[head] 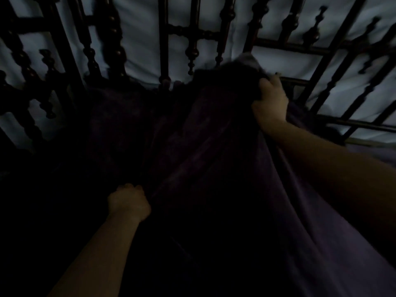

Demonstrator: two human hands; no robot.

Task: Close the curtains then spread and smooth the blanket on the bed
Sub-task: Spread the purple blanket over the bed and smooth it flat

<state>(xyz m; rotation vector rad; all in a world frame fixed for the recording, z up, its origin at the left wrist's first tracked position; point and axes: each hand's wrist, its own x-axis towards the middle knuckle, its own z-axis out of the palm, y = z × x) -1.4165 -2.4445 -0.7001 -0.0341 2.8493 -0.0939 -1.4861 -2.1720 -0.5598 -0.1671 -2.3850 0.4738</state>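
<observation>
Gripped the dark blanket (192,146) in both fists: right hand (271,101) raised near the headboard (192,35) (dim light), left hand (128,202) lower.

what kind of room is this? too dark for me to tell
Most likely a bedroom, dimly lit. A dark turned-wood bed frame with spindles stands against pale fabric, perhaps a curtain or sheet. Both the left hand and right hand grip a dark purple blanket.

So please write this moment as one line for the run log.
phase: spreading blanket | left hand: shut on blanket | right hand: shut on blanket, raised near headboard | blanket: bunched, not smooth | light: dim
</observation>
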